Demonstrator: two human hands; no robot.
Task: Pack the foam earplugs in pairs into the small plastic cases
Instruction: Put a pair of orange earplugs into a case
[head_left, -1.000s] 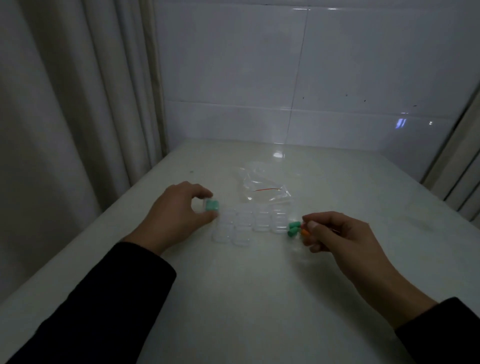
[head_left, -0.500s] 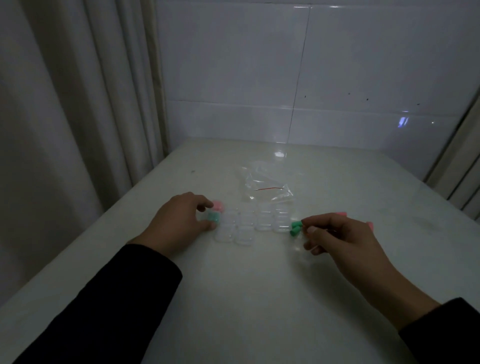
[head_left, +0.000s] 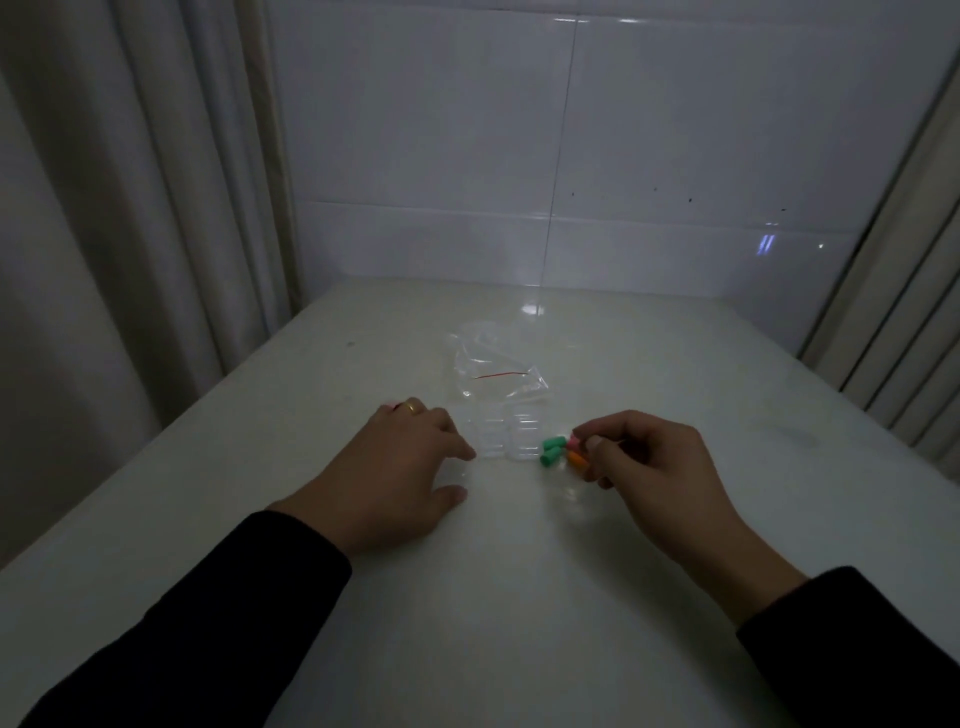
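Note:
My right hand (head_left: 649, 462) pinches a small bunch of foam earplugs at its fingertips: two green earplugs (head_left: 551, 450), a pink earplug (head_left: 573, 442) and an orange earplug (head_left: 576, 458). Just left of them several clear small plastic cases (head_left: 522, 440) stand in rows on the white table (head_left: 519, 597). My left hand (head_left: 395, 467) lies over the left end of the rows. Its thumb and forefinger pinch a clear front-row case (head_left: 453, 472), faint in the dim light. A pink speck (head_left: 390, 406) shows behind its knuckles. The cases under that hand are hidden.
A crumpled clear plastic bag (head_left: 493, 371) with a red line lies behind the cases. A curtain (head_left: 130, 260) hangs along the table's left edge and a tiled wall (head_left: 571, 156) closes the back. More curtain (head_left: 909, 322) hangs at the right.
My left hand let go of the case with the green earplug at the left and slid right onto the rows of cases. My right hand still holds its earplugs, with pink and orange ones now showing.

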